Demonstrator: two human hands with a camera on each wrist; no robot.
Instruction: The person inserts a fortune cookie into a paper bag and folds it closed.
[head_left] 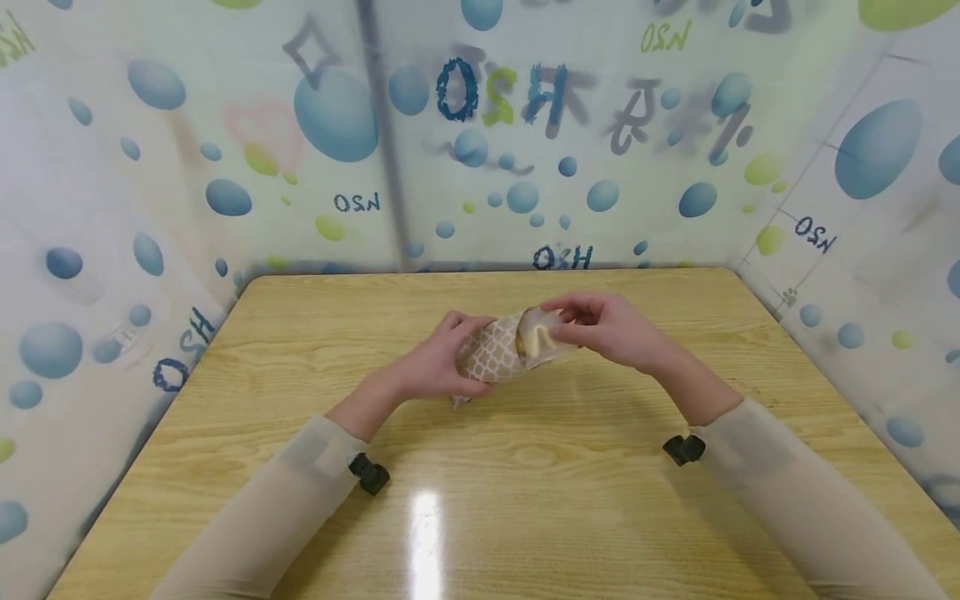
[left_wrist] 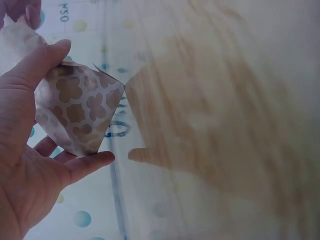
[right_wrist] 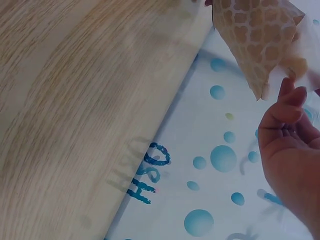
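A tan paper packet [head_left: 491, 350] with a white lattice pattern is held just above the table. From its right end sticks out a translucent wrapper [head_left: 543, 321] with something pale yellow inside, whose kind I cannot tell. My left hand [head_left: 435, 362] grips the packet's left part, thumb on one side and fingers on the other. In the left wrist view the packet [left_wrist: 82, 107] tapers to a folded, pointed end past the palm. My right hand [head_left: 615, 329] pinches the translucent wrapper at the opposite end. The right wrist view shows this hand [right_wrist: 290, 135] with curled fingers close below the packet's edge.
A light wood table [head_left: 525, 483] spreads beneath both hands, with a bright reflection near its front. Behind it and at both sides stand walls [head_left: 480, 217] printed with blue and green dots and lettering. A small black device [head_left: 370, 473] sits on each sleeve cuff.
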